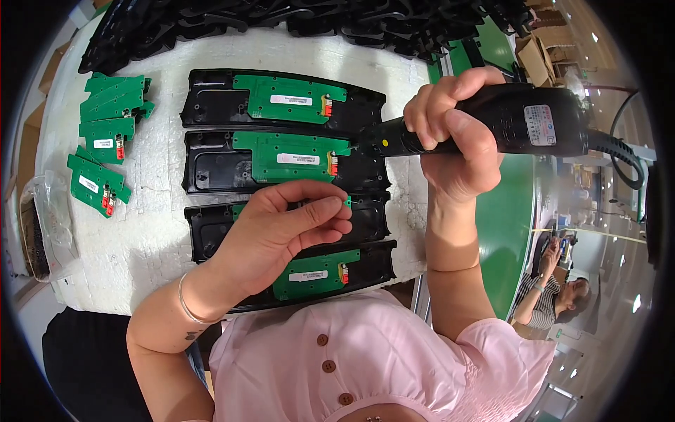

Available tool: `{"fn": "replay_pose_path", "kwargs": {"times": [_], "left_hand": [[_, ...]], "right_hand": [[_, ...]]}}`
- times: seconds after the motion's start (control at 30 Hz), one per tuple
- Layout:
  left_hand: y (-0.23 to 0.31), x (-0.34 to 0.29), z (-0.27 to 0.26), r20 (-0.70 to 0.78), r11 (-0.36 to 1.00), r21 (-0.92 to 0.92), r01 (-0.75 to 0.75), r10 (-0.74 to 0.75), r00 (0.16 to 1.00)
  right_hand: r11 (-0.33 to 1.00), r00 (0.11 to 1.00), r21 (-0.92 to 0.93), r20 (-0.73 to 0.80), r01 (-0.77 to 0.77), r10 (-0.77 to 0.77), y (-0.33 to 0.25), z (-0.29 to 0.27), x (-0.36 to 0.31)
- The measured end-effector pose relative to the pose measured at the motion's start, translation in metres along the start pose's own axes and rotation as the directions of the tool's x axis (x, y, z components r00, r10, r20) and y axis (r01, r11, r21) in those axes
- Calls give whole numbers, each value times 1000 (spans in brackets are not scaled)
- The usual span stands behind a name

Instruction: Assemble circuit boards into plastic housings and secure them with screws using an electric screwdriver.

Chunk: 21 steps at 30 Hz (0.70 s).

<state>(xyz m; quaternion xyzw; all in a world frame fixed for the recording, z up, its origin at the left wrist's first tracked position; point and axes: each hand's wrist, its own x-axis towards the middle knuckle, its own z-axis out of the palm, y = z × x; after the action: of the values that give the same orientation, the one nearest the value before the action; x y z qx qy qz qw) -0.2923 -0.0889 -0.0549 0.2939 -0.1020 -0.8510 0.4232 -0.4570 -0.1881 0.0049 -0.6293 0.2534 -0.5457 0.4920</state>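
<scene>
My right hand (457, 133) is wrapped round a black corded electric screwdriver (510, 123), held nearly level, its tip pointing left. The tip is at the right end of a green circuit board (267, 156), which lies in a black plastic housing (211, 165). Whether the tip touches a screw is too small to tell. My left hand (288, 221) has its thumb and fingers pinched together over the housing below, hiding most of the board there. What the pinch holds, if anything, cannot be made out. Another board (260, 98) sits in the farthest housing (211, 102), and one more (309, 276) in the nearest.
Loose circuit boards (112, 105) are stacked at the left of the white foam-like work surface (151, 232), beside a clear plastic bag (53, 218). Black plastic parts (281, 17) are heaped along the far edge. The screwdriver's cord (622, 151) runs right. A co-worker (545, 299) appears at far right.
</scene>
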Motion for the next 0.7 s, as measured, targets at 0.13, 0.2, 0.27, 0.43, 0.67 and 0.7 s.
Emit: {"fn": "replay_pose_path", "kwargs": {"times": [0.13, 0.2, 0.27, 0.43, 0.67, 0.7], "left_hand": [[-1, 0, -4, 29, 999, -48, 12, -10, 1000], [1, 0, -2, 20, 998, -54, 11, -10, 1000], [1, 1, -1, 10, 998, -61, 10, -10, 1000], [-1, 0, -5, 7, 991, -134, -13, 14, 1000], [-6, 0, -10, 56, 965, -254, -57, 73, 996], [-7, 0, -10, 60, 965, -259, -49, 67, 996]], "right_hand": [[985, 998, 175, 59, -5, -6, 6, -6, 5], [985, 998, 174, 61, -8, -3, 6, -5, 5], [995, 999, 95, 53, 4, -9, 2, -1, 5], [949, 942, 275, 250, 154, -225, -38, 2, 7], [908, 910, 395, 313, 138, -274, -67, 14, -8], [923, 904, 362, 339, 132, -262, -66, 15, -9]]}}
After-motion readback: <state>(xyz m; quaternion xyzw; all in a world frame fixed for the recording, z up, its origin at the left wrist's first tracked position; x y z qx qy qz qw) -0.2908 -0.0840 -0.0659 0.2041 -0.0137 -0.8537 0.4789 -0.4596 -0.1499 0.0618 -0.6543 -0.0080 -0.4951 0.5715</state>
